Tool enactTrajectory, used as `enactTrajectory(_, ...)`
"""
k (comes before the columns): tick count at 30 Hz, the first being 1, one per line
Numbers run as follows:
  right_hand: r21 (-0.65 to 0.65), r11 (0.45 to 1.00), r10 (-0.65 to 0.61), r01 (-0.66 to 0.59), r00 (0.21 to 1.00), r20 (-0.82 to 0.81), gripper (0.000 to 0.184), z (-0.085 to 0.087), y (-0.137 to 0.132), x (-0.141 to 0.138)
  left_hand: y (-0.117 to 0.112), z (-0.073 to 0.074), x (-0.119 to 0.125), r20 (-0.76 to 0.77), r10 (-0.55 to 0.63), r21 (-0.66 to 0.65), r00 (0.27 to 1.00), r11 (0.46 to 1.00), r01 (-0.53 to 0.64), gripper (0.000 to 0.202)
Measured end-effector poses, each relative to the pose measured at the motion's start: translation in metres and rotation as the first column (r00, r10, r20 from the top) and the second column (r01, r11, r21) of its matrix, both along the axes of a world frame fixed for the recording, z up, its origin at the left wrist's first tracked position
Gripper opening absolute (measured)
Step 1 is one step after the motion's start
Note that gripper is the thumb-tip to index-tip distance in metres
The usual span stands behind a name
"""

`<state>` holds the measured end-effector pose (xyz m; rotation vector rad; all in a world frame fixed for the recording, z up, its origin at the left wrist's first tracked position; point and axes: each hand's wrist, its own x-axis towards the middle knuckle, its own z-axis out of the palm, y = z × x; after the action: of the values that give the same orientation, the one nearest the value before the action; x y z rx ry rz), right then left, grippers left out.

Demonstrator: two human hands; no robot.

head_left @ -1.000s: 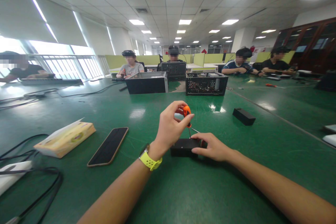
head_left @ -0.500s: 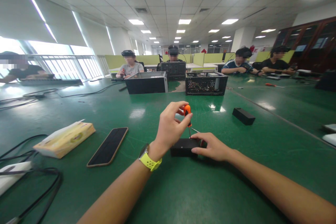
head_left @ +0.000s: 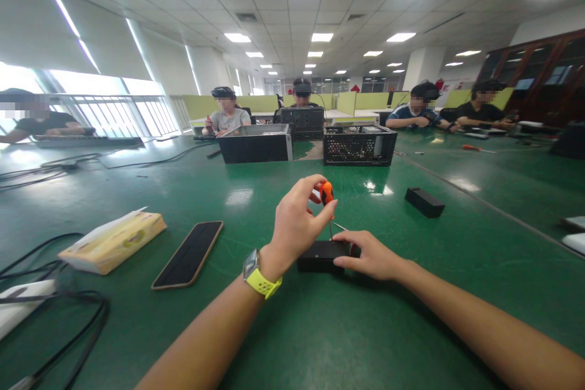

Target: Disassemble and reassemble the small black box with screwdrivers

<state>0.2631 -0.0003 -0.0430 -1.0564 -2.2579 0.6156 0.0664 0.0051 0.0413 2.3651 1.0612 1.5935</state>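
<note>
My left hand [head_left: 299,213] grips the orange and black handle of a small screwdriver [head_left: 327,192] between thumb and fingers. Its thin shaft points down, nearly upright, and its tip meets the top of a black rectangular box [head_left: 320,256]. At the box's right end, my right hand [head_left: 368,255] has thumb and fingers closed around it, holding it on the table. Just behind the box a thin metal rod [head_left: 340,226] shows, its other end hidden by the right hand.
On the green table [head_left: 283,341] lie a phone [head_left: 188,256], a tissue pack [head_left: 114,241] and black cables [head_left: 86,298] to the left. A second black box [head_left: 424,202] lies to the right. Two computer cases [head_left: 256,145] stand ahead. Several people sit around the far side.
My left wrist has turned a little, so more of the watch face shows, and the screwdriver handle has rotated slightly. The box and my right hand stay in place.
</note>
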Motion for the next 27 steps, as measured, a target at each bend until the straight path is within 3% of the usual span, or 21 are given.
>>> enactTrajectory(5,0.0,1.0,0.009,-0.009,1.0,0.001,0.041,0.001,0.0,-0.001,-0.002,0.002,-0.002,-0.007,0.046,0.023,0.999,0.999,-0.046,0.03)
enactTrajectory(13,0.001,1.0,-0.003,0.003,1.0,0.013,0.041,0.002,0.0,-0.002,-0.003,0.008,-0.005,-0.032,-0.008,-0.001,0.999,1.0,0.008,0.026)
enactTrajectory(21,-0.006,1.0,-0.005,0.005,1.0,0.013,0.042,0.001,0.0,-0.001,0.0,0.012,-0.011,-0.111,0.095,0.033,0.989,0.995,-0.092,0.032)
enactTrajectory(27,-0.004,1.0,-0.005,0.005,1.0,0.016,0.042,0.0,0.0,0.0,0.001,0.011,-0.012,-0.135,0.106,0.049,0.985,0.994,-0.101,0.032)
